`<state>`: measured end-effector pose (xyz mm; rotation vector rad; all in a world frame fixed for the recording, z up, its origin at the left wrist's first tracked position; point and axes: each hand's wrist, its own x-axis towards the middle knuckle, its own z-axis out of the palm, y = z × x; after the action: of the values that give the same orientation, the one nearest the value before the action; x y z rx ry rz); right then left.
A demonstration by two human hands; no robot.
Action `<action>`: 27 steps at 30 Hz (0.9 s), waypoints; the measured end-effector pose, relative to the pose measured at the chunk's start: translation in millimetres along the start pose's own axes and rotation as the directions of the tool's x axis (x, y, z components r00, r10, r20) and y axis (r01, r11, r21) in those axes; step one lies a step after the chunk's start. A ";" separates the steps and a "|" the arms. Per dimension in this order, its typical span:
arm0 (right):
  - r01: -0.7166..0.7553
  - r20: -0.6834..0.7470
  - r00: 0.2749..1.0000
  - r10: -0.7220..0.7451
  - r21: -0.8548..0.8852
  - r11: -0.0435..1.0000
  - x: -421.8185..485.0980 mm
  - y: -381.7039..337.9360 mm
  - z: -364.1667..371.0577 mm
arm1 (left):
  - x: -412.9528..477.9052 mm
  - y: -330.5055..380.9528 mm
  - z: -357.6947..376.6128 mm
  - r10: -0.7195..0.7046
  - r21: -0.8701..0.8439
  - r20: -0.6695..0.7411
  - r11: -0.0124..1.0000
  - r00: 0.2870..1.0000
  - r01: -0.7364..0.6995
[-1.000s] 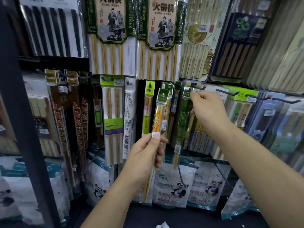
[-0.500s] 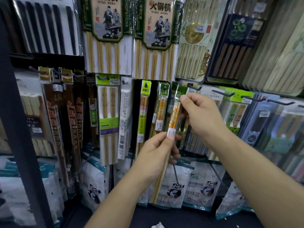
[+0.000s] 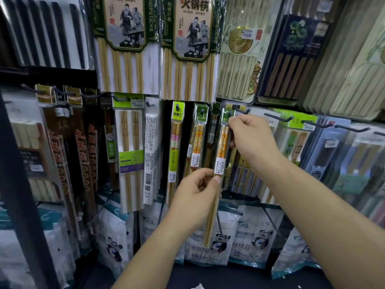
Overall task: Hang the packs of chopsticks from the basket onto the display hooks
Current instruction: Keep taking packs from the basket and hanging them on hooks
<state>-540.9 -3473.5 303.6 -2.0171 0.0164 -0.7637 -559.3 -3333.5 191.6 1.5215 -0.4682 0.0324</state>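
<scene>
Panda-print bags below; dark post left.

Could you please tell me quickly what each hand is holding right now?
Left hand: gripping the lower part of the chopstick pack.
Right hand: pinching the same pack's green header.

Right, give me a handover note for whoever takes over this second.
Left hand pinches the pack just below its price label.
Right hand pinches the pack's green header, held up by a hook.
Done: pack raised to the hook; a matching pack hangs just to the left.
Left: cannot tell whether the header hole is over the hook; seat it, let go. Basket out of view, so the number of packs left is unknown.
</scene>
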 end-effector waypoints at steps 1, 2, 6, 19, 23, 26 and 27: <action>-0.005 -0.006 1.000 0.005 -0.002 1.000 0.0 0.5 0.6 | 0.3 -1.1 -0.1 0.001 0.036 -0.007 0.999 1.000 -0.001; -0.009 -0.012 1.000 0.009 -0.007 1.000 0.0 1.4 1.3 | -0.4 -0.6 -0.7 0.001 0.074 -0.011 0.997 1.000 0.000; -0.010 -0.037 0.999 0.007 -0.085 0.996 -3.8 6.9 2.0 | -7.5 9.0 -7.4 0.143 0.564 0.016 0.816 0.990 -0.127; 0.015 0.247 0.965 -0.086 0.276 0.961 -71.7 22.9 46.8 | 33.4 25.9 -20.9 0.112 0.201 -0.160 0.976 0.981 -0.079; -0.161 0.251 0.966 0.066 0.379 0.911 -54.8 25.6 67.2 | 51.9 24.0 -17.5 -0.032 -0.065 -0.094 0.998 0.995 0.025; -0.287 0.286 0.946 0.150 0.532 0.797 -39.9 28.6 78.4 | 57.4 22.5 -12.6 -0.103 -0.207 -0.047 0.974 0.994 0.092; -0.316 0.319 0.935 0.152 0.560 0.766 -37.5 31.0 82.9 | 58.4 20.7 -10.5 -0.102 -0.198 -0.052 0.976 0.993 0.090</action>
<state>-519.1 -3415.0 230.5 -1.4382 -0.1100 -0.2788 -509.6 -3337.6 229.8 1.3445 -0.3379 -0.0408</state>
